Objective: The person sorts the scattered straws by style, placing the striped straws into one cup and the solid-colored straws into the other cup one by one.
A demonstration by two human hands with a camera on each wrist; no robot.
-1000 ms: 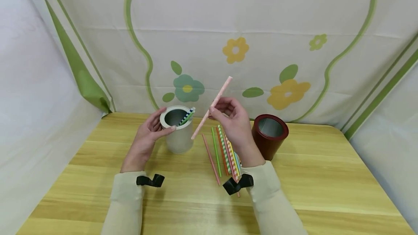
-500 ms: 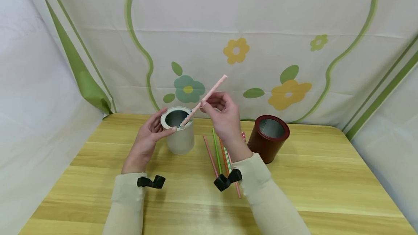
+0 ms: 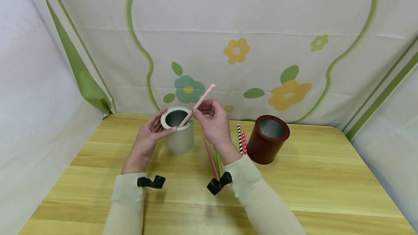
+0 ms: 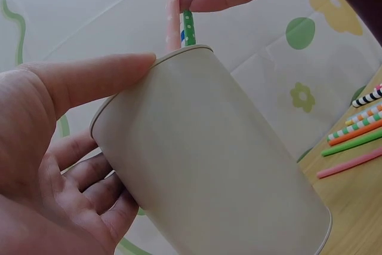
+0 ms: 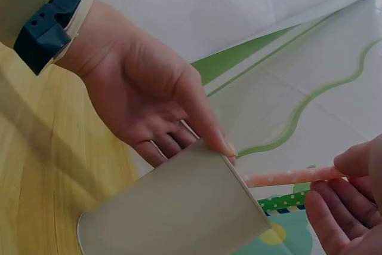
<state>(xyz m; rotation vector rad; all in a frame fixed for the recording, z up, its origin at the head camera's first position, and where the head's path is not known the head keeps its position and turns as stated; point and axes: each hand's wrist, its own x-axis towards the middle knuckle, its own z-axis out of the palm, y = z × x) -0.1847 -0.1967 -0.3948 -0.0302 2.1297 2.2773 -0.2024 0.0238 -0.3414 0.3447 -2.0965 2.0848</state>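
My left hand (image 3: 147, 137) grips a white cylindrical cup (image 3: 179, 133) standing on the wooden table, thumb on its near rim and fingers round its left side (image 4: 71, 165). My right hand (image 3: 212, 124) pinches a pink dotted straw (image 3: 200, 102) that slants with its lower end inside the cup's mouth. In the left wrist view a green dotted straw (image 4: 188, 27) stands in the cup (image 4: 215, 171) beside the pink straw (image 4: 172, 19). The right wrist view shows the pink straw (image 5: 286, 177) entering over the cup's (image 5: 179, 213) rim.
A dark red cup (image 3: 268, 137) stands to the right. Several loose straws lie on the table between the cups: pink (image 3: 210, 157), green, and a black-and-white one (image 3: 240, 137). A flowered cloth backs the table (image 3: 326, 177).
My right hand has moved left and down, bringing the pink straw's lower end from beside the white cup into its mouth. The left hand has stayed on the cup.
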